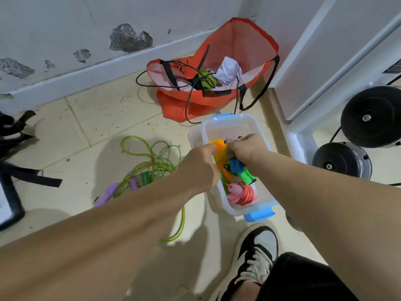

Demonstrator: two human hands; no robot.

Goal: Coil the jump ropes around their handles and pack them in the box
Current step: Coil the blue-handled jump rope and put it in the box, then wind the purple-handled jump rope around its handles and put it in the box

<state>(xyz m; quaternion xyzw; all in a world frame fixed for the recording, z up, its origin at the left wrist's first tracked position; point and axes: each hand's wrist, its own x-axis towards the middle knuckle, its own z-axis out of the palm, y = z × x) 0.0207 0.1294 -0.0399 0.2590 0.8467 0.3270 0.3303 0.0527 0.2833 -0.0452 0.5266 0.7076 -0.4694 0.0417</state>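
A clear plastic box (219, 124) with blue clips sits on the floor and holds several coiled jump ropes: a pink one (243, 193), a green one (247, 175) and an orange-yellow one (219, 146). My right hand (243, 145) reaches into the box and grips a coiled rope with a blue handle (235, 165). My left hand (200, 166) is at the box's left wall, its fingers curled on the orange-yellow rope. An uncoiled green-yellow rope (152, 157) with purple handles (108, 193) lies on the tiles to the left.
An orange bag (245, 46) with a black-corded green-handled rope (206, 80) and crumpled paper stands behind the box. Black weight plates (368, 117) and a white frame are to the right. Black straps (28, 174) lie far left. My shoe (256, 255) is below the box.
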